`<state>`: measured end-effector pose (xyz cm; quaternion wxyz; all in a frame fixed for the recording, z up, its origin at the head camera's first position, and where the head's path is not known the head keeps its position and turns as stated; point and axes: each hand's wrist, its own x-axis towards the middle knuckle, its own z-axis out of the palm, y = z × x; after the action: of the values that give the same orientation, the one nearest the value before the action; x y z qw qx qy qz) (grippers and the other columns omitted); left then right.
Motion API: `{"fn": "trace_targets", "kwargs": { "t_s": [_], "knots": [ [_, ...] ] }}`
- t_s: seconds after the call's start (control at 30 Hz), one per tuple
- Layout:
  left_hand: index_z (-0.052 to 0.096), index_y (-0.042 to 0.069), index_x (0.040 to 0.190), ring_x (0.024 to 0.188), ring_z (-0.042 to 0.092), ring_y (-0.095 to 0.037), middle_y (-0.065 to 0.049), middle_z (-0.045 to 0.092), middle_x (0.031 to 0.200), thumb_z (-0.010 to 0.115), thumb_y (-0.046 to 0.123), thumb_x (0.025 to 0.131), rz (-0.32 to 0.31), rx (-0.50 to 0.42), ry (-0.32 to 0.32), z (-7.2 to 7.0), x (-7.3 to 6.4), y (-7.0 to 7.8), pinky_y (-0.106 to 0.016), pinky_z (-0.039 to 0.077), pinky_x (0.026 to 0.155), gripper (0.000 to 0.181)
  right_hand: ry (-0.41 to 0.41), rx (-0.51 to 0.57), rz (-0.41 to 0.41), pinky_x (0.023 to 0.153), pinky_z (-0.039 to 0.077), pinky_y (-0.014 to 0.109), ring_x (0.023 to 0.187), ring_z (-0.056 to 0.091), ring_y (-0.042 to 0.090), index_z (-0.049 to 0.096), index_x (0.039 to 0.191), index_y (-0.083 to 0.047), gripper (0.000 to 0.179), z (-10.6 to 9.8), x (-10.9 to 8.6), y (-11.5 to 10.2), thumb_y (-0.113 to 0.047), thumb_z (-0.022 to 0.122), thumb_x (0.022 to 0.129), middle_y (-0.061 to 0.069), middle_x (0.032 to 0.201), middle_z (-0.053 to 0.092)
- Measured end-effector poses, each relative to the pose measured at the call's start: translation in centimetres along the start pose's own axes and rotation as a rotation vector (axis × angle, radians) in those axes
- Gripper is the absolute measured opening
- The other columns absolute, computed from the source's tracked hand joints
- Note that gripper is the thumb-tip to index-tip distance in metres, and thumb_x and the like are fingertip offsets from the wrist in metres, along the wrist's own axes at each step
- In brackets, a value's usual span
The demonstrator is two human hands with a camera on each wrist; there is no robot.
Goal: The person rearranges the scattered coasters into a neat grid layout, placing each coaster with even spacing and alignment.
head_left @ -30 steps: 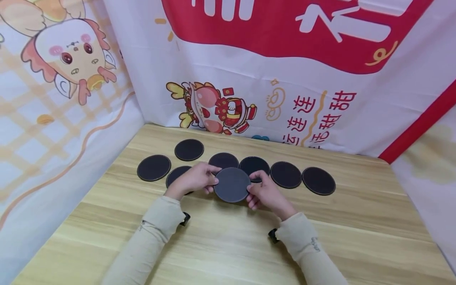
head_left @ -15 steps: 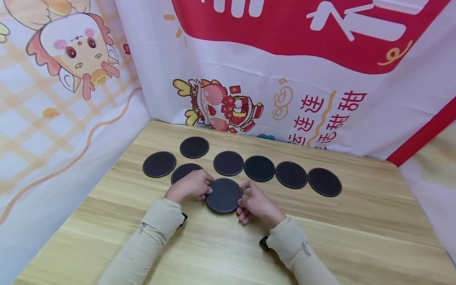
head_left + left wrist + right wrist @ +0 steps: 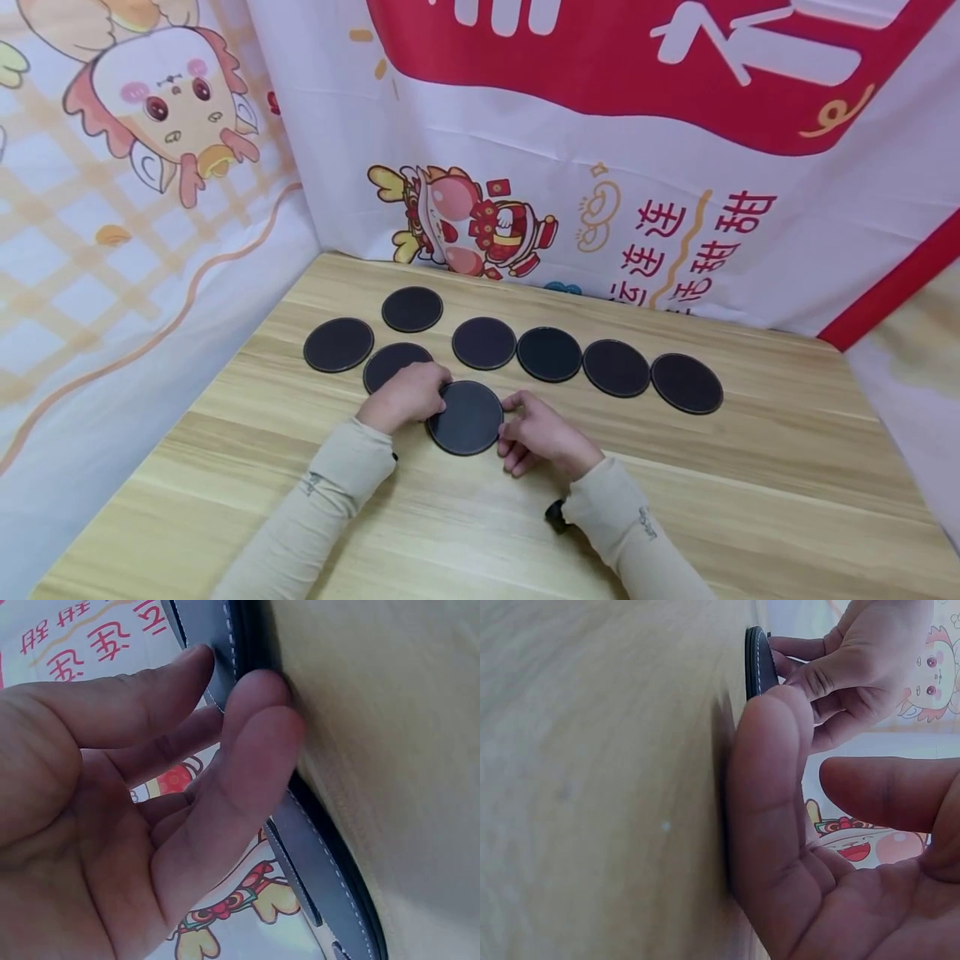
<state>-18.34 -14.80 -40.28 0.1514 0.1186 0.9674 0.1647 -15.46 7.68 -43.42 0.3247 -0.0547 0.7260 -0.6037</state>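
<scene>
A round black coaster with pale edge stitching lies low at the tabletop between my two hands. My left hand holds its left rim; in the left wrist view the thumb presses the face of the coaster, with curled fingers beside the rim. At the right rim, my right hand has its fingertips close to the edge. The right wrist view shows that hand's thumb apart from its loosely bent fingers, nothing between them. Another coaster sits partly hidden behind my left hand.
Farther back, several matching coasters lie flat: one at the far left, one behind it, and a row running right to the last coaster. Printed cloth hangs behind the wooden table.
Both hands have brought the coaster toward the body and slightly left, lowering it from a raised position to the tabletop. The right fingers have eased off its rim. The other coasters stay put.
</scene>
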Motion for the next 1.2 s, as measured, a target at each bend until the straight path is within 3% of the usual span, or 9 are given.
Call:
{"fn": "trace_targets", "kwargs": {
  "t_s": [0.17, 0.47, 0.6, 0.83, 1.2],
  "knots": [
    [0.071, 0.007, 0.104, 0.094, 0.063, -0.027, -0.008, 0.069, 0.097, 0.074, 0.006, 0.086, 0.012, 0.028, 0.044, 0.19, 0.04, 0.26, -0.044, 0.051, 0.084, 0.019, 0.015, -0.019, 0.008, 0.046, 0.055, 0.032, 0.050, 0.060, 0.020, 0.034, 0.139, 0.002, 0.042, 0.01, 0.01, -0.05, -0.002, 0.051, 0.100, 0.019, 0.078, 0.064],
    [0.069, 0.007, 0.099, 0.089, 0.064, -0.028, -0.009, 0.068, 0.094, 0.073, 0.005, 0.085, 0.013, 0.059, 0.077, 0.37, 0.05, 0.22, -0.044, 0.052, 0.079, 0.015, 0.048, -0.116, -0.008, 0.046, 0.054, 0.032, 0.050, 0.060, 0.020, 0.039, 0.139, 0.001, 0.040, 0.12, -0.17, -0.25, -0.002, 0.046, 0.099, 0.018, 0.076, 0.064],
    [0.068, 0.008, 0.097, 0.085, 0.063, -0.027, -0.008, 0.067, 0.091, 0.073, 0.005, 0.085, 0.021, 0.063, 0.071, 0.38, 0.11, 0.15, -0.043, 0.052, 0.077, 0.013, 0.057, -0.138, -0.005, 0.047, 0.054, 0.032, 0.050, 0.059, 0.020, 0.041, 0.138, 0.001, 0.043, 0.00, -0.28, -0.19, 0.005, 0.039, 0.095, 0.018, 0.075, 0.064],
    [0.067, 0.007, 0.098, 0.085, 0.062, -0.026, -0.008, 0.067, 0.092, 0.073, 0.005, 0.086, 0.027, 0.074, 0.055, 0.31, 0.04, 0.23, -0.042, 0.052, 0.077, 0.014, 0.055, -0.169, -0.012, 0.048, 0.054, 0.033, 0.052, 0.060, 0.021, 0.046, 0.137, 0.001, 0.042, -0.47, -0.15, 0.09, 0.006, 0.032, 0.097, 0.017, 0.075, 0.065],
    [0.065, 0.008, 0.093, 0.081, 0.059, -0.024, -0.005, 0.063, 0.086, 0.071, 0.010, 0.090, 0.014, 0.073, 0.040, 0.17, 0.02, 0.10, -0.041, 0.050, 0.074, 0.008, 0.048, -0.182, -0.014, 0.048, 0.054, 0.033, 0.052, 0.060, 0.020, 0.048, 0.136, 0.002, 0.042, -0.51, -0.08, 0.12, 0.006, 0.032, 0.097, 0.016, 0.074, 0.065]
  ]
}}
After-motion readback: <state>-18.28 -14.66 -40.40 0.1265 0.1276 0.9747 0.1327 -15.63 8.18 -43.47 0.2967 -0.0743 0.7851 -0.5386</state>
